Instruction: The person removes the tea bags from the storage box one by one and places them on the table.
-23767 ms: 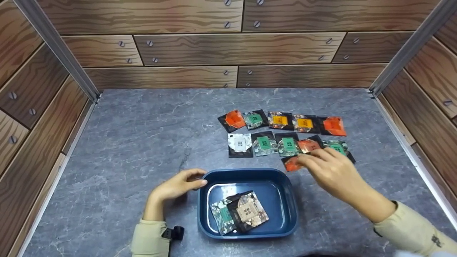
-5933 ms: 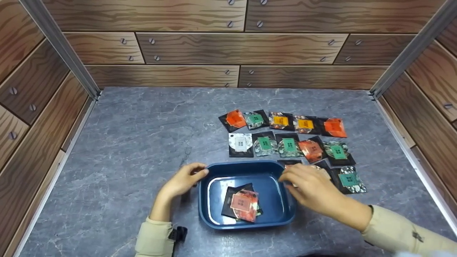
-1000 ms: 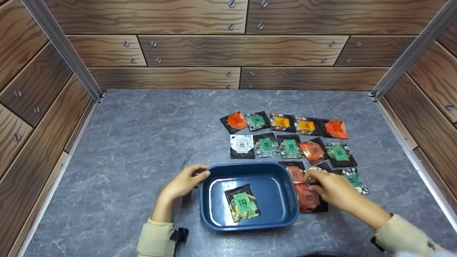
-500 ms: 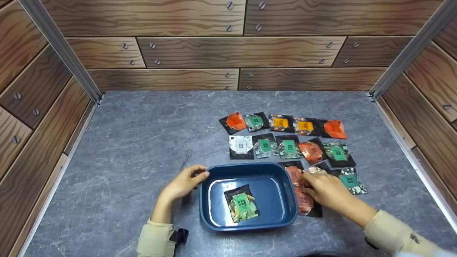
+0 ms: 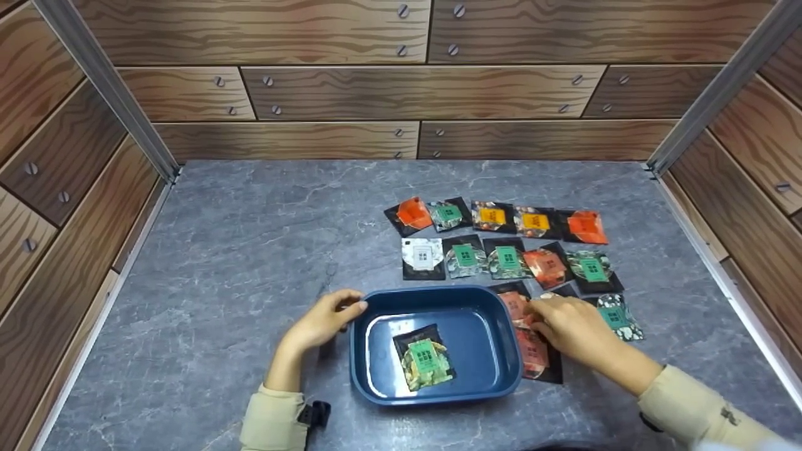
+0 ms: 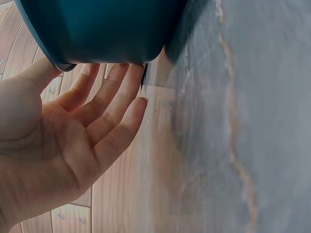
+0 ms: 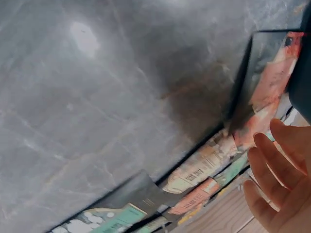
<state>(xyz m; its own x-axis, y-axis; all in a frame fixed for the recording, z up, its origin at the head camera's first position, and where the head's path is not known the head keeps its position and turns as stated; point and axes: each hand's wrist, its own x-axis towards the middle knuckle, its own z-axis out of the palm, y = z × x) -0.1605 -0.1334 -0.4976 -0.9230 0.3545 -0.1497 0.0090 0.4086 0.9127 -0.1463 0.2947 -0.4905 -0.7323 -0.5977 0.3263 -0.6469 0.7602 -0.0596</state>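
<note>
My left hand (image 5: 322,321) holds the left rear corner of a blue tray (image 5: 357,369), with the thumb at its rim and the fingers along the outer wall (image 6: 107,34). One black sachet with a green label (image 5: 425,358) lies flat in the tray. To the right of the tray, my right hand (image 5: 573,329) pinches the upper edge of a red-and-black sachet (image 5: 536,356); its fingertips are partly hidden. That sachet touches or overlaps another red sachet (image 5: 514,305) behind it. The right hand partly covers a pale-patterned sachet (image 5: 567,290).
Two rows of sachets, including a white one (image 5: 423,257) and an orange one (image 5: 586,225), lie behind the tray. A green-labelled sachet (image 5: 617,316) sits right of my right hand. Wood-patterned walls (image 5: 420,91) enclose the grey marbled table (image 5: 250,232).
Over the last second the red-and-black sachet has shifted slightly left and turned under my right hand. Earlier, more sachets were in the tray and fewer on the table. My left hand stays at the tray.
</note>
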